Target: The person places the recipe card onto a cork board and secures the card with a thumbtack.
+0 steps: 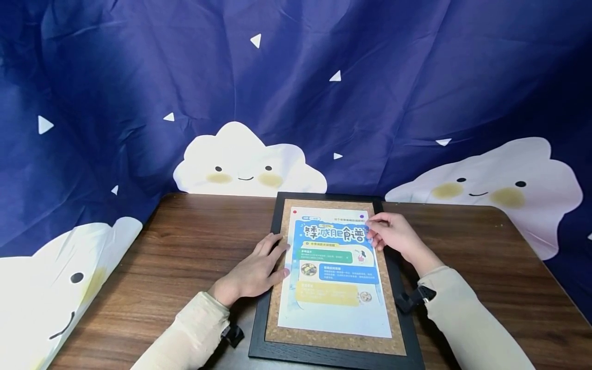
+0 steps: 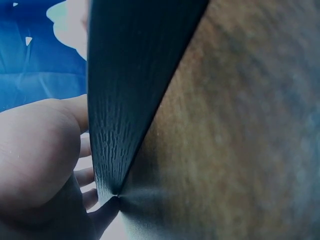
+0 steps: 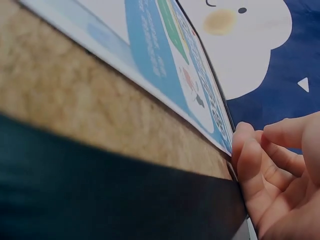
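A printed poster [image 1: 337, 318] with Chinese writing lies on a cork board [image 1: 337, 345] in a black frame [image 1: 324, 355]. A red pin [image 1: 294, 211] sits at its top left corner and a purple pin [image 1: 362, 216] at its top right. My left hand [image 1: 254, 270] rests across the frame's left side, its spread fingertips reaching the poster's edge. Beside the purple pin, my right hand [image 1: 390, 234] has bent fingers at the poster's upper right edge. In the right wrist view its fingers [image 3: 248, 162] are curled; whether they pinch anything small is hidden.
The framed board lies on a dark brown wooden table [image 1: 185, 226]. Behind it hangs a blue cloth [image 1: 287, 92] with white clouds and triangles. Each wrist wears a small black camera, one at the left cuff [image 1: 233, 334], the other at the right [image 1: 416, 298].
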Available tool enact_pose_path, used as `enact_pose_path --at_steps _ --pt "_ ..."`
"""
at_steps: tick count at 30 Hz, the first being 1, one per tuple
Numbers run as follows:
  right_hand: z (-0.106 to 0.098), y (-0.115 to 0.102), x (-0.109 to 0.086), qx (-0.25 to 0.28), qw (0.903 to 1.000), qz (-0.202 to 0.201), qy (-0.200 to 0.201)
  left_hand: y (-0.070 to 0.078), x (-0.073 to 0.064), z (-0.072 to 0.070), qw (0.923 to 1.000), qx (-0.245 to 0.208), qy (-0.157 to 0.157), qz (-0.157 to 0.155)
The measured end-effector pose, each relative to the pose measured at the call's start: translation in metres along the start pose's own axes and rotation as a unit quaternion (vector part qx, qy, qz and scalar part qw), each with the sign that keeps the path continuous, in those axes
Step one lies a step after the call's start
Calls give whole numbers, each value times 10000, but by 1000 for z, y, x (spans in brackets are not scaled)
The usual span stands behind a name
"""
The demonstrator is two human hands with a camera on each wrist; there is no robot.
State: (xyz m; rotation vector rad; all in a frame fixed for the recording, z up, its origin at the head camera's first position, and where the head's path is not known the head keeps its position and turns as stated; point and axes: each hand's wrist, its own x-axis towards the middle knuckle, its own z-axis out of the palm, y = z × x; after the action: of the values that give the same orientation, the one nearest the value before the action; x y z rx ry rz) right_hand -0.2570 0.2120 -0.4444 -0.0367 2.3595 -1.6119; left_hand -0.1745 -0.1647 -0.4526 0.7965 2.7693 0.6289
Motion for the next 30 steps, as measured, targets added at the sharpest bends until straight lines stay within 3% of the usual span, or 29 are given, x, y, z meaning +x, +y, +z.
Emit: enact_pose_path --at_steps 14,30 --pt "-6 2 -20 18 9990 -451 76 0 0 0 10000 -4 18 -16" --pt "-26 17 -47 -306 9984 -296 371 1 0 0 10000 -12 22 -14"
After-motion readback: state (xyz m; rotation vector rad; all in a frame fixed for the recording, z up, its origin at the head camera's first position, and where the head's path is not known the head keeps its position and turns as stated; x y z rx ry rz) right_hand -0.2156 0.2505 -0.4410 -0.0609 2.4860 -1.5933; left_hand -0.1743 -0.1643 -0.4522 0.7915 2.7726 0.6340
